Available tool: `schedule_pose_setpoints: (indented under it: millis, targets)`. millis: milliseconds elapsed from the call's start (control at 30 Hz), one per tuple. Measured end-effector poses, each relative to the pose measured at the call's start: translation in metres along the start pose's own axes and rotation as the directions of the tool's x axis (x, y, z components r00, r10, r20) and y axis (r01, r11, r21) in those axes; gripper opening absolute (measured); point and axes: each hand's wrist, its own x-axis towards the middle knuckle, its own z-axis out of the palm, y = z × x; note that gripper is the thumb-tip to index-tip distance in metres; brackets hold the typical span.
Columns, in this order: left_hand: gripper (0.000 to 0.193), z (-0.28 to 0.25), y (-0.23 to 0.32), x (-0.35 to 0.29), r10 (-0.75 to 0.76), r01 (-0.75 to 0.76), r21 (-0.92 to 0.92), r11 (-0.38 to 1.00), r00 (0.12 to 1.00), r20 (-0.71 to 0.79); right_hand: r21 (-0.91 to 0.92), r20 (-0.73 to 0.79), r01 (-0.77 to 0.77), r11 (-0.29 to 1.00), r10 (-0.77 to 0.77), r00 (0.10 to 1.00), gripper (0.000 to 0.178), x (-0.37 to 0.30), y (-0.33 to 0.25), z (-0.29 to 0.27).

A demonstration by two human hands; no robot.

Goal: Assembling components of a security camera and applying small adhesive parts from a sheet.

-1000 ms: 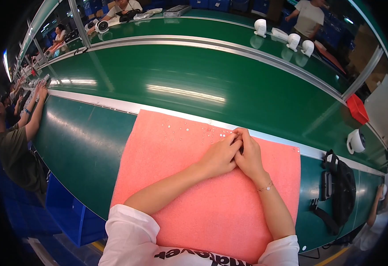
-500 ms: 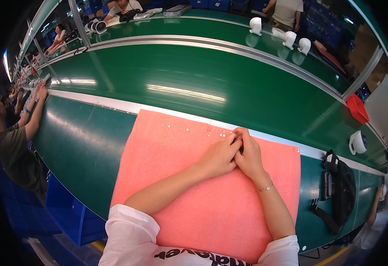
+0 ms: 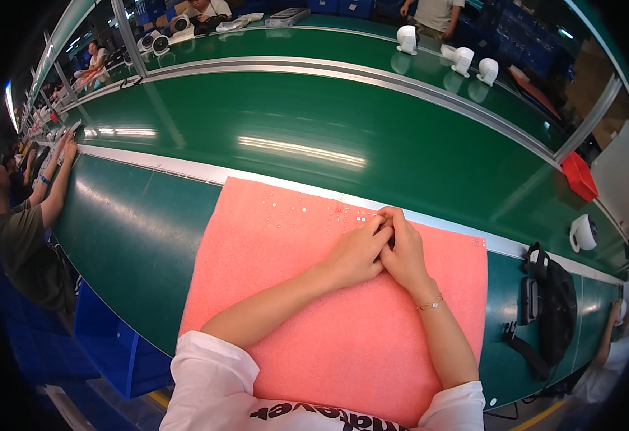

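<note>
My left hand (image 3: 360,253) and my right hand (image 3: 405,251) meet near the far edge of a pink foam sheet (image 3: 314,337). Their fingers are closed and pressed against each other, the left ones tucked against the right. A dark gap shows between the palms; whether anything small lies inside is hidden. Just left of the fingertips, small clear round pieces (image 3: 360,219) lie scattered on the foam. Several more, some of them whitish, spread toward its far left corner. A few others (image 3: 478,243) sit at its far right corner.
Beyond the foam runs a green conveyor belt (image 3: 207,122), carrying a white rounded device (image 3: 582,233) at right. Further white devices (image 3: 406,39) stand on the far belt. A black bag (image 3: 555,309) lies right of the foam. A red bin (image 3: 579,177) is behind it. Co-worker at left (image 3: 31,237).
On the far belt the white devices have shifted slightly left, while the one on the near belt has moved slightly right. My hands have stayed put.
</note>
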Motion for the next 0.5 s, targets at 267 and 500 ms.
schedule_pose_setpoints:
  millis: [267, 500]
  targets:
    - [0.041, 0.0005, -0.0001, -0.0001, -0.001, 0.001, -0.008, 1.000, 1.000, -0.006, -0.006, -0.001, -0.008, 1.000, 0.008, 1.000, 0.040, -0.0002, 0.0004, 0.0003]
    - [0.042, -0.0007, 0.0011, -0.0002, -0.006, 0.005, -0.009, 1.000, 1.000, -0.002, -0.002, 0.003, -0.014, 1.000, 0.014, 1.000, 0.039, 0.0001, -0.0014, 0.0000]
